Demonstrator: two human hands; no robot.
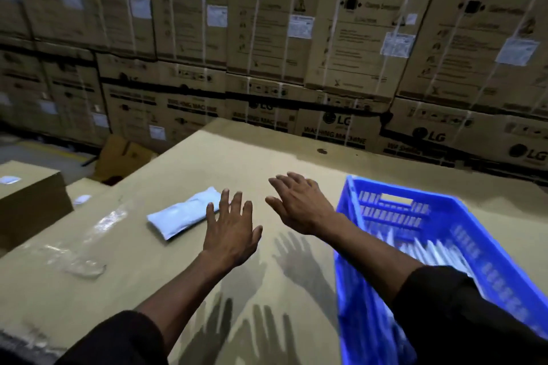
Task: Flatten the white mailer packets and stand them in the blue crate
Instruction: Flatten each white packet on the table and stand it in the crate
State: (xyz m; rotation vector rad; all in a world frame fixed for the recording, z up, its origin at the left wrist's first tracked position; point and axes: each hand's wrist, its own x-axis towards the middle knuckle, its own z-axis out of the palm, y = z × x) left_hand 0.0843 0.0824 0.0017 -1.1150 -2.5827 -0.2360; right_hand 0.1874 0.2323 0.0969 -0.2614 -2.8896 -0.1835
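One puffy white mailer packet [181,213] lies flat on the cardboard work surface [154,272], left of centre. My left hand [230,228] hovers just right of it, fingers spread, its fingertips over the packet's right end, holding nothing. My right hand [299,204] is open too, fingers spread, above the surface between the packet and the blue crate [364,299]. The crate stands at the right, and several white packets [427,252] stand upright inside it, partly hidden by my right forearm.
Clear plastic wrap [83,264] lies on the surface at the left. A closed brown carton [29,201] sits at the far left. A wall of stacked washing-machine cartons [281,38] rises behind the surface. An open box [124,157] sits on the floor beyond the left edge.
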